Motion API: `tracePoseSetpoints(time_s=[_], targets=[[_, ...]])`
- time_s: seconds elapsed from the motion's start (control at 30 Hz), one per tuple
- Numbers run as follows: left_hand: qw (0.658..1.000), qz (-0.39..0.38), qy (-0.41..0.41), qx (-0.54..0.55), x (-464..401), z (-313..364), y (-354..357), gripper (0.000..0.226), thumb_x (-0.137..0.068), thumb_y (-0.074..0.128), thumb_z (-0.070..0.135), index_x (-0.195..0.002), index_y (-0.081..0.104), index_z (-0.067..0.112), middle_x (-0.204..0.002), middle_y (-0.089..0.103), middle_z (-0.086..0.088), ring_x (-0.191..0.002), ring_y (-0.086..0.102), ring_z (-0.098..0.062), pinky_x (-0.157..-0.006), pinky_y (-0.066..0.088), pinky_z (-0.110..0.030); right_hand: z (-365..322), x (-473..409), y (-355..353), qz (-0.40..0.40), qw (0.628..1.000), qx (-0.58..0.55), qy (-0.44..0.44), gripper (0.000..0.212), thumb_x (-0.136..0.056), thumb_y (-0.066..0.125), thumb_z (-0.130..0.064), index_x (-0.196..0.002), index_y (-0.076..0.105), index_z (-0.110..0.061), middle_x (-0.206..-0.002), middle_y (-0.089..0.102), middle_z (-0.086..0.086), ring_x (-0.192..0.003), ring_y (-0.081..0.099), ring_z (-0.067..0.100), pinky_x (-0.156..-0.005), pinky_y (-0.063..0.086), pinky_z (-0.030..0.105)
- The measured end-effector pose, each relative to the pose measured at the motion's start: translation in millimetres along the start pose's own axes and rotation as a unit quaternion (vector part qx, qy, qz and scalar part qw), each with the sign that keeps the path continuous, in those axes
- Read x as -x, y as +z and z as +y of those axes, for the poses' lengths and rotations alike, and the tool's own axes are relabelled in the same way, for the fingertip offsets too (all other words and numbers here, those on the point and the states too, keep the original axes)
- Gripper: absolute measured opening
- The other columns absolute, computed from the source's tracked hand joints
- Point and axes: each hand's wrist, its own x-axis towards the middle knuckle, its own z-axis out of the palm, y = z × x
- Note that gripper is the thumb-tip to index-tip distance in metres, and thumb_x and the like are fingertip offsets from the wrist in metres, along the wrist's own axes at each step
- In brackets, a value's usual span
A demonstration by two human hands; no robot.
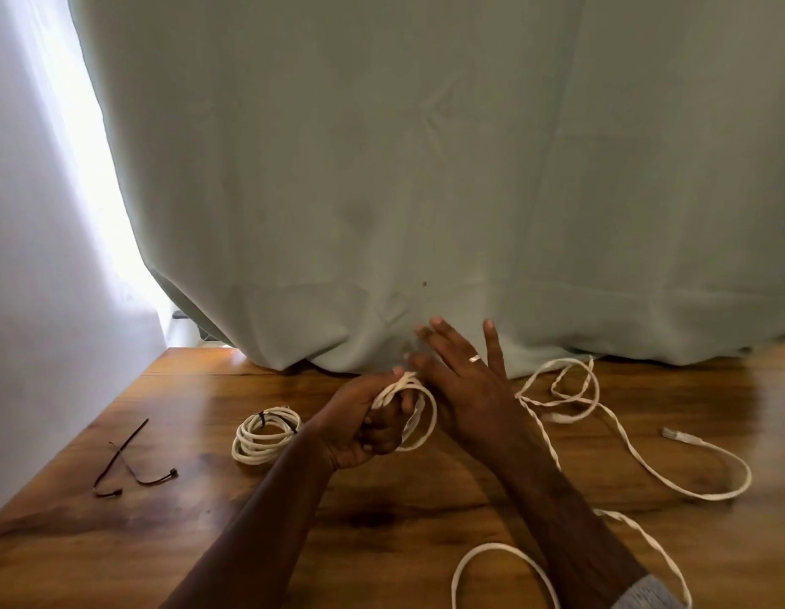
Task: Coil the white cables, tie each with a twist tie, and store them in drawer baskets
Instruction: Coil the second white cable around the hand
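Wooden table (382, 520), left grip (364, 428) clutching cable loops (415, 410)

Under both hands the wooden table (215, 512) looks glossy and varnished; behind the fingers hangs a matt grey-green cloth curtain (382, 169); the white cable (645, 459) right of the hands looks smooth, and the right hand's ring (474, 358) shiny metal

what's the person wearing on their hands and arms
Both hands are bare, without gloves. The right hand has a plain silver-coloured ring on one finger, and a bit of grey sleeve shows at the bottom edge on the right arm. The left hand has no ring or watch in view, and its forearm is uncovered as far as the frame shows.
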Motion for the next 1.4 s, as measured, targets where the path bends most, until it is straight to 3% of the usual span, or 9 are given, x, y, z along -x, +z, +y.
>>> tracePoseSetpoints(time_s=[0.1,0.17,0.23,0.3,0.53,0.73,1.0,1.3,1.4], targets=[[0.999,-0.009,0.02,0.031,2.1,3.3,-3.4,0.05,-0.098,0.038,0.043,-0.074,0.065,0.009,-0.04,0.033,0.009,-0.03,0.026,-0.003,-0.036,0.019,-0.018,9.7,4.6,12.8,0.029,0.993,-0.108,0.027,0.045,-0.107,0.032,-0.043,-0.114,0.068,-0.016,-0.112,0.072,0.002,-0.109,0.065,0.02,-0.115,0.031,0.055],[0.999,-0.023,0.024,0.04,1.7,3.6,-3.6,0.05,-0.097,0.04,0.045,-0.075,0.065,0.008,-0.04,0.033,0.009,-0.03,0.027,-0.002,-0.035,0.021,-0.018,7.7,5.6,12.6,0.037,0.984,-0.157,0.078,0.041,-0.106,0.037,-0.042,-0.111,0.067,-0.015,-0.104,0.071,0.002,-0.093,0.065,0.02,-0.09,0.053,0.049],[0.998,-0.032,0.024,0.047,0.6,3.4,-2.4,0.052,-0.095,0.043,0.049,-0.076,0.065,0.006,-0.04,0.031,0.009,-0.03,0.025,-0.003,-0.036,0.021,-0.018,0.6,4.6,8.5,0.035,0.982,-0.149,0.114,0.048,-0.106,0.03,-0.051,-0.109,0.065,-0.018,-0.1,0.069,0.0,-0.084,0.065,0.019,-0.07,0.056,0.042],[0.997,-0.037,0.034,0.061,0.4,3.6,-1.9,0.052,-0.092,0.046,0.05,-0.076,0.066,0.006,-0.041,0.023,0.007,-0.031,0.018,-0.005,-0.036,0.019,-0.018,-3.4,1.4,5.1,-0.004,0.984,-0.117,0.137,0.056,-0.103,0.02,-0.058,-0.109,0.063,-0.022,-0.096,0.068,-0.002,-0.078,0.065,0.022,-0.063,0.054,0.04],[0.975,-0.079,0.112,0.178,4.1,6.9,-12.8,0.053,-0.102,0.035,0.039,-0.102,0.064,-0.005,-0.05,0.028,0.004,-0.037,0.023,-0.008,-0.037,0.031,-0.021,-4.2,3.6,1.9,-0.188,0.971,-0.035,0.146,0.04,-0.106,0.023,-0.052,-0.127,0.05,-0.031,-0.104,0.07,0.002,-0.093,0.067,0.027,-0.07,0.041,0.032],[0.962,-0.081,0.155,0.209,7.3,11.5,-16.8,0.056,-0.106,0.03,0.037,-0.116,0.062,-0.008,-0.054,0.031,0.004,-0.041,0.027,-0.007,-0.041,0.033,-0.021,-9.2,4.7,11.4,-0.271,0.951,-0.032,0.143,0.044,-0.106,0.022,-0.052,-0.139,0.043,-0.032,-0.122,0.067,0.01,-0.108,0.064,0.033,-0.087,0.052,0.043],[0.953,0.067,0.212,0.204,8.1,20.4,-4.0,0.057,-0.103,0.033,0.038,-0.112,0.068,-0.006,-0.046,0.037,0.007,-0.035,0.021,-0.004,-0.039,0.026,-0.019,-27.4,5.0,1.9,-0.267,0.958,-0.066,0.078,0.029,-0.101,0.047,-0.049,-0.12,0.056,-0.029,-0.112,0.068,0.001,-0.099,0.062,0.022,-0.071,0.038,0.03],[0.932,0.153,0.256,0.208,2.5,20.6,-2.4,0.053,-0.106,0.031,0.039,-0.122,0.056,-0.005,-0.05,0.036,0.006,-0.035,0.034,-0.006,-0.041,0.033,-0.02,-33.5,2.1,-2.2,-0.288,0.955,-0.068,0.024,0.036,-0.1,0.045,-0.053,-0.113,0.061,-0.023,-0.104,0.068,0.004,-0.084,0.052,0.017,-0.07,0.038,0.029],[0.922,0.177,0.276,0.206,0.9,21.3,-2.9,0.054,-0.106,0.031,0.04,-0.126,0.053,-0.006,-0.052,0.037,0.006,-0.039,0.038,-0.006,-0.043,0.038,-0.021,-34.1,4.2,-1.1,-0.307,0.948,-0.078,0.016,0.039,-0.099,0.047,-0.055,-0.114,0.062,-0.022,-0.106,0.067,0.007,-0.089,0.047,0.018,-0.075,0.036,0.03]])
